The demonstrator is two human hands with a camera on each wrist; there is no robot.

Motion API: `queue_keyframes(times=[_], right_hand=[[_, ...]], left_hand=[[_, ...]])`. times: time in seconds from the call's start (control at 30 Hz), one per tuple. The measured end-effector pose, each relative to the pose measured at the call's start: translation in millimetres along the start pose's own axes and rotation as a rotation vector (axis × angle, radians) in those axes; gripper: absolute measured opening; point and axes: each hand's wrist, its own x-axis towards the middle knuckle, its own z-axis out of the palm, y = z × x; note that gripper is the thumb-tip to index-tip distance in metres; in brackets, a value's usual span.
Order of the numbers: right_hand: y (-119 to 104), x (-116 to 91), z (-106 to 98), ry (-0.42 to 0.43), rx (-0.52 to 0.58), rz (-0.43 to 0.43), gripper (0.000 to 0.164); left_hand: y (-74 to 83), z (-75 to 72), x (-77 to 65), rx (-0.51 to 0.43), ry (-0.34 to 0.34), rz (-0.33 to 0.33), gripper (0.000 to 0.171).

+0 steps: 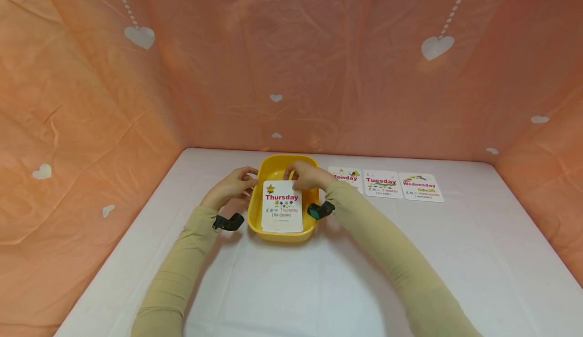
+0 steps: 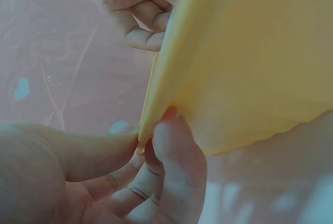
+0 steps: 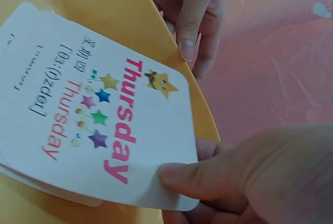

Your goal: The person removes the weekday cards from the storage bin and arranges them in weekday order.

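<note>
A yellow plastic basket (image 1: 252, 214) stands on the table with a stack of white cards inside. On top lies the Thursday card (image 1: 282, 203), printed with a star and pink lettering. My right hand (image 1: 308, 176) pinches this card at its upper right corner, thumb on the printed face, as the right wrist view shows; other cards (image 3: 15, 42) show beneath it. My left hand (image 1: 233, 185) grips the basket's left rim (image 2: 151, 115) between thumb and fingers. In the head view the right hand covers part of the basket's far right side.
Right of the basket, a Monday card (image 1: 344, 177), a Tuesday card (image 1: 383, 184) and a Wednesday card (image 1: 421, 187) lie face up in a row. My right forearm partly covers the Monday card. An orange cloth (image 1: 346, 74) with white hearts hangs behind the white table (image 1: 282, 291).
</note>
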Motion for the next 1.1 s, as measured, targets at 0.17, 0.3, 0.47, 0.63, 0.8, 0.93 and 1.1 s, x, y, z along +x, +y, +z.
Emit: queue_keyframes(times=[0.17, 0.3, 0.47, 0.63, 0.8, 0.93, 1.1], right_hand=[[0.8, 0.3, -1.8, 0.050, -0.025, -0.021, 0.023], [2.3, 0.6, -3.2, 0.071, -0.045, -0.040, 0.023], [4.2, 2.0, -3.2, 0.122, -0.086, -0.043, 0.023], [3.8, 1.4, -2.9, 0.151, -0.061, -0.041, 0.023], [5.0, -2.8, -5.2, 0.135, -0.012, -0.039, 0.023], [9.1, -3.8, -9.5, 0.124, -0.004, -0.050, 0.022], [13.0, -7.4, -16.6, 0.096, 0.036, -0.060, 0.023]], left_hand=[[-1.0, -0.7, 1.2, -0.003, -0.003, 0.001, 0.040], [-1.5, -0.9, 2.1, -0.005, -0.003, 0.003, 0.039], [-0.8, -0.9, 1.4, -0.012, -0.008, 0.013, 0.040], [-1.5, -0.8, -0.1, -0.020, -0.009, -0.001, 0.040], [-1.4, -0.7, -0.7, -0.022, -0.010, -0.002, 0.039], [-1.5, -0.7, -0.6, -0.030, -0.010, 0.014, 0.039], [-1.2, -1.4, 0.1, -0.035, -0.017, 0.022, 0.039]])
